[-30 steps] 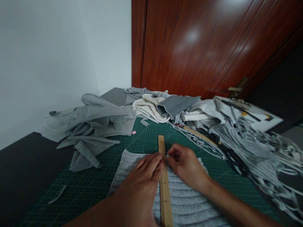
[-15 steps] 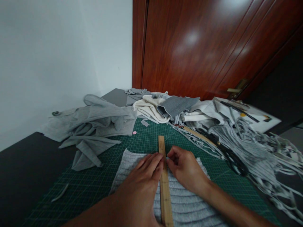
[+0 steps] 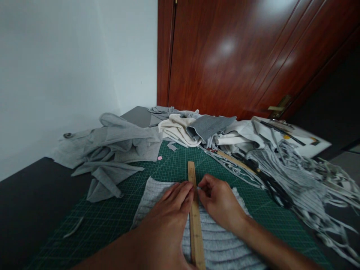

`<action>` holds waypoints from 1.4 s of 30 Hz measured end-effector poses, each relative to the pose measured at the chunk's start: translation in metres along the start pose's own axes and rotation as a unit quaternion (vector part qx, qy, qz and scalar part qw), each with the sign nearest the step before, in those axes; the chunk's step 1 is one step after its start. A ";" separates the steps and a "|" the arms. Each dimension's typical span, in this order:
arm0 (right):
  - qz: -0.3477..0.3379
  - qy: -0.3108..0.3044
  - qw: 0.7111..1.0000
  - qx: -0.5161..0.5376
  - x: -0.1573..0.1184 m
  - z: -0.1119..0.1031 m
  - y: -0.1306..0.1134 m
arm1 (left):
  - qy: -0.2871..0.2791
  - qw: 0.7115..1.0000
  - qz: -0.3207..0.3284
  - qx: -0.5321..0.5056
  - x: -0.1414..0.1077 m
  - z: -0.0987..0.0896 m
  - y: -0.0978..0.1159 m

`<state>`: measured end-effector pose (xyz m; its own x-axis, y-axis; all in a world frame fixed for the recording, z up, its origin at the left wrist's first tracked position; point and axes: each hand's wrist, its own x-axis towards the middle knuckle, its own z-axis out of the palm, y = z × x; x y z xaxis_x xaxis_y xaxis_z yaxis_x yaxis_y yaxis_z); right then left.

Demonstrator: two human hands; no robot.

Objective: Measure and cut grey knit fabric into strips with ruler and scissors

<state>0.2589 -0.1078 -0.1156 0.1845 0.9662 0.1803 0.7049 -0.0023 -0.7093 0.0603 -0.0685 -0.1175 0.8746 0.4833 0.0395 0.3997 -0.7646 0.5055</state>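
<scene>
A wooden ruler [image 3: 197,232] lies lengthwise over a piece of grey ribbed knit fabric [image 3: 222,240]. My left hand [image 3: 168,213] lies flat on the fabric, its outstretched fingertips pressing against the ruler's left edge. Just right of the ruler, my right hand [image 3: 221,200] is closed in a pinch close to its edge. Whatever sits between those fingertips is too small to name. Both hands cover part of the fabric. Beneath everything is a green cutting mat [image 3: 112,225] with a grid.
Crumpled grey cloth [image 3: 126,138] lies at the left. Cream fabric [image 3: 177,129] and a darker grey piece [image 3: 212,125] are heaped at the back. Black scissors [image 3: 277,191], a second wooden ruler [image 3: 236,161] and striped scraps [image 3: 287,172] lie at the right. A pink disc [image 3: 159,158] rests on the mat.
The view has shifted very slightly. Both hands and the ruler keep nearly the same place.
</scene>
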 end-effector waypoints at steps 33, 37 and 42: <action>-0.004 -0.021 0.998 0.067 -0.023 0.001 -0.004 | -0.035 0.999 -0.007 0.009 0.002 -0.011 0.009; -0.006 -0.012 0.999 0.032 -0.029 0.000 -0.006 | -0.042 0.999 -0.006 0.006 0.002 -0.012 0.010; -0.011 0.004 1.000 -0.005 -0.029 0.000 -0.006 | -0.040 0.999 -0.005 0.010 0.001 -0.011 0.009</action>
<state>0.2490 -0.1356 -0.1166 0.1749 0.9638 0.2013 0.7150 0.0162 -0.6989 0.0619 -0.0701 -0.1029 0.8896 0.4555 -0.0338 0.4122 -0.7688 0.4890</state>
